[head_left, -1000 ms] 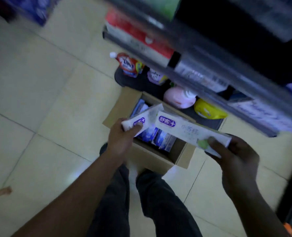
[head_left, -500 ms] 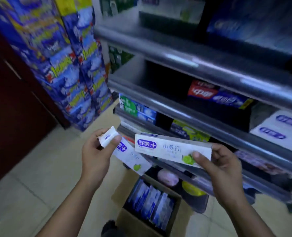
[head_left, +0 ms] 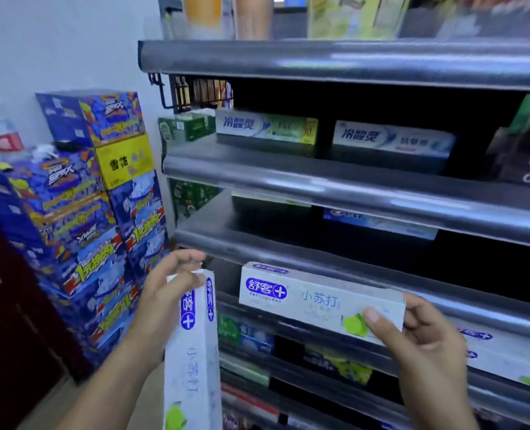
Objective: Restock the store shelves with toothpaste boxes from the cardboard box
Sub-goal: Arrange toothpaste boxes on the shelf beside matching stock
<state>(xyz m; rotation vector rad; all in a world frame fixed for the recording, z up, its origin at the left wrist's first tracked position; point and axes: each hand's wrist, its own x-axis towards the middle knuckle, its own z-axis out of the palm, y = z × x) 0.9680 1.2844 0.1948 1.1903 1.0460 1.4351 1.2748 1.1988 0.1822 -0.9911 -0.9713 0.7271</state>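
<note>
Toothpaste box (head_left: 313,301) level before grey shelf edge (head_left: 350,262), right hand (head_left: 418,339) gripping its end, left hand (head_left: 164,293) clasping second box (head_left: 192,352) upright, 2 boxes apart

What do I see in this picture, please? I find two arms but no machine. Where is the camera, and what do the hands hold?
There is no machine here: a person restocks a store with bare hands. The camera is worn on the person's head and looks forward and down, so only the forearms and hands show.

The left hand grips the upright toothpaste box near its top end. The right hand pinches the right end of the level toothpaste box, which has the same white design. Both are held in front of the shelves, not yet set down.

On the shelves lie other toothpaste boxes. To the left stands a stack of blue cartons. The cardboard box from the task is not in this view.
</note>
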